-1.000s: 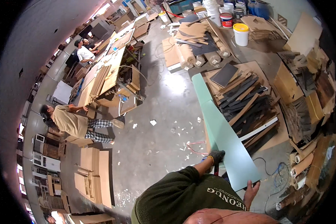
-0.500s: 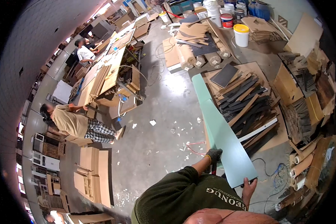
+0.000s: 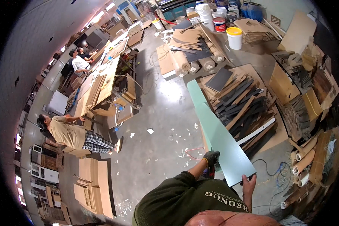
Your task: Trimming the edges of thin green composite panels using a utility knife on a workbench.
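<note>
My gloved left hand (image 3: 211,158) grips the long pale-green panel's (image 3: 219,133) left edge; bare right hand (image 3: 249,185) clasps its near corner. Scrap board pile (image 3: 245,105) beyond my right hand.

woodworking workshop: stacked board offcuts (image 3: 248,109), workbenches (image 3: 109,75), paint buckets (image 3: 234,37)

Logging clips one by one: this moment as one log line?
left hand: gloved, grips panel edge | right hand: bare, holds panel end | green panel: long, raised over floor | scrap pile: right

Concrete floor (image 3: 165,113) (dusty) bears offcut pile (image 3: 245,105), buckets (image 3: 234,37).
</note>
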